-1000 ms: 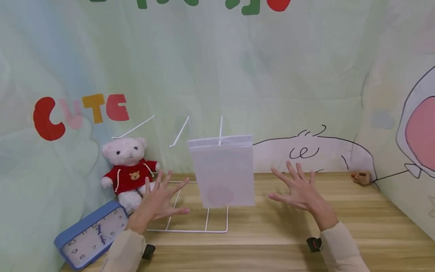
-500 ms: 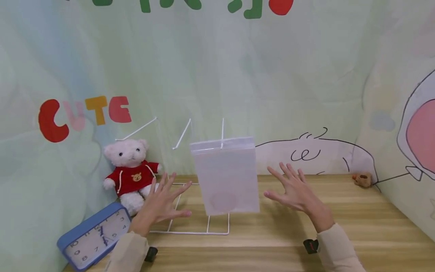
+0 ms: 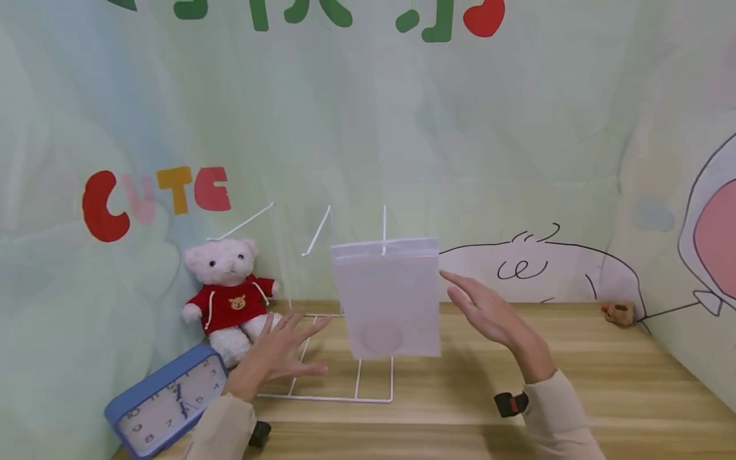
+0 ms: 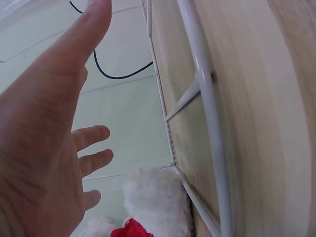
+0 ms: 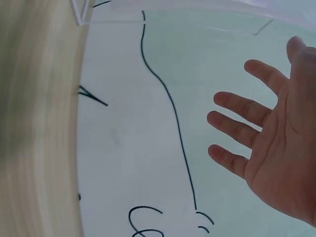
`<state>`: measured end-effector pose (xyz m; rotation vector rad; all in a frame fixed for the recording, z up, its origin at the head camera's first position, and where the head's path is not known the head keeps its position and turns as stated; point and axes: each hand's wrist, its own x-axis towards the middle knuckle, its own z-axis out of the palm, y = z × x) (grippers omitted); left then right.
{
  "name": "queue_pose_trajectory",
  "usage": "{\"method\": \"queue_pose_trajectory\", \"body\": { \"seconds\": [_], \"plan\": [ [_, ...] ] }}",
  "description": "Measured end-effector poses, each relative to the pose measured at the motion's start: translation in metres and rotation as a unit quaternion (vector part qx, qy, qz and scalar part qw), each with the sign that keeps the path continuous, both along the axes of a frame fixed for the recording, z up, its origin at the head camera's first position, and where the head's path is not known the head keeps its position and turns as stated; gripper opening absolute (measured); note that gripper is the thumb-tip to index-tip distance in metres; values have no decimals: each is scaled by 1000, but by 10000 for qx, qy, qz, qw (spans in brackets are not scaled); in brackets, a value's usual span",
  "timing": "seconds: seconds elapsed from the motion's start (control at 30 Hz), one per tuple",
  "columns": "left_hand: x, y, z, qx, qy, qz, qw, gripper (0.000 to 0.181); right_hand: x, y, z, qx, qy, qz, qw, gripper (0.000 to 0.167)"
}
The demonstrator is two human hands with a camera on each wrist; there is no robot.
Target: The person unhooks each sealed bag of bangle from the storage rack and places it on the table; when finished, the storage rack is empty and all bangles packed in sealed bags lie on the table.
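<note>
A translucent zip bag (image 3: 391, 300) hangs by its top strip from the right prong of a white wire rack (image 3: 322, 398). A faint round shape shows near the bag's bottom. To its left, my left hand (image 3: 276, 354) hovers over the rack's base with fingers spread, holding nothing; the left wrist view shows that hand (image 4: 49, 128) beside the wire frame. My right hand (image 3: 491, 313) is raised just right of the bag, its fingers extended and apart from one another in the right wrist view. Whether a fingertip touches the bag's edge I cannot tell.
A white teddy bear (image 3: 232, 300) in a red hoodie sits behind my left hand. The blue clock (image 3: 167, 402) leans at the front left. A small brown toy (image 3: 618, 313) lies at the back right of the wooden table (image 3: 460, 428).
My right hand has turned and moved left, closer to the bag. The left hand stays about where it was over the rack. The bag has swung slightly; the whole view has shifted a little.
</note>
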<state>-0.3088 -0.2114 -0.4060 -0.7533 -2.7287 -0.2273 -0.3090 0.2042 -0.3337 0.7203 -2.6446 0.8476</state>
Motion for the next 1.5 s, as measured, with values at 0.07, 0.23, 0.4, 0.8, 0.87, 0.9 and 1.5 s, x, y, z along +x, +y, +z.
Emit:
{"method": "queue_pose_trajectory", "body": {
  "seconds": [0.07, 0.23, 0.4, 0.8, 0.87, 0.9, 1.5],
  "plan": [
    [1, 0, -2, 61, -67, -65, 9999, 90, 1, -4, 3, -172, 94, 97, 9998, 52],
    [1, 3, -6, 54, -96, -190, 9998, 92, 4, -12, 5, -599, 380, 451, 9965, 48],
    [1, 3, -7, 106, -209, -247, 9994, 93, 5, -20, 4, -797, 447, 713, 9933, 43],
    [-2, 1, -4, -241, -555, -509, 9969, 90, 3, -30, 6, -868, 234, 952, 9914, 40],
    [-2, 0, -4, -290, -579, -538, 9964, 90, 4, -32, 6, -875, 261, 981, 9910, 40],
    [-2, 0, -4, -321, -644, -550, 9959, 90, 3, -32, 6, -871, 273, 996, 9908, 39],
    [9, -3, 0, -79, -2730, 167, 9618, 91, 4, -27, 8, -1119, 621, 705, 9893, 13]
  ]
}}
